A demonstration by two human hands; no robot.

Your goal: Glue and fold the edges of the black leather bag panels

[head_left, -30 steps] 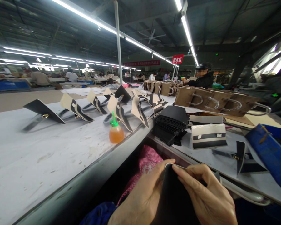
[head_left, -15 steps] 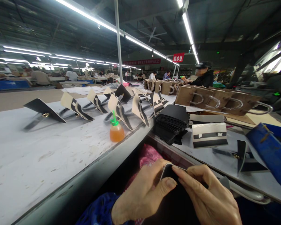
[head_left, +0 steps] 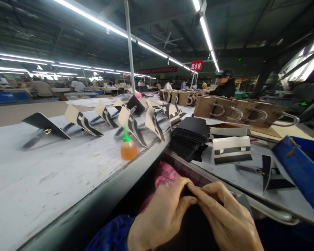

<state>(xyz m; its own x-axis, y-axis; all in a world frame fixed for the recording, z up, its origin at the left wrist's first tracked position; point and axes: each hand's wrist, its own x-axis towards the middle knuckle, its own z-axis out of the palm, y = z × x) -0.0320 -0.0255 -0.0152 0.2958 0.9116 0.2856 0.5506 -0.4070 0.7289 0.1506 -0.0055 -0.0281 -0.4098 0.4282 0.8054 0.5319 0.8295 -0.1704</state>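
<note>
Low in front of my lap, my left hand (head_left: pixel 161 209) pinches the top edge of a black bag panel (head_left: pixel 186 191) between thumb and fingers. My right hand (head_left: pixel 225 212) grips the same edge, its fingertips meeting those of the left. Most of the panel is hidden by the hands or lost in the dark below them. Beyond the hands lies a stack of black panels (head_left: pixel 189 137). A squeeze bottle with amber liquid (head_left: pixel 129 150) and a green nozzle stands on the white table at the left.
Several bent black-and-cream flaps (head_left: pixel 131 123) stand on the white table (head_left: pixel 68 184). To the right are a cream panel with black strips (head_left: pixel 231 150), a blue bin (head_left: pixel 300 167) and a row of brown bags (head_left: pixel 232 111) with wrapped handles. A person (head_left: pixel 223 85) works behind them.
My fingertips have drawn closer together along the panel's edge, and its black face is now more covered. The whole view has shifted slightly, with the table things appearing a little further left.
</note>
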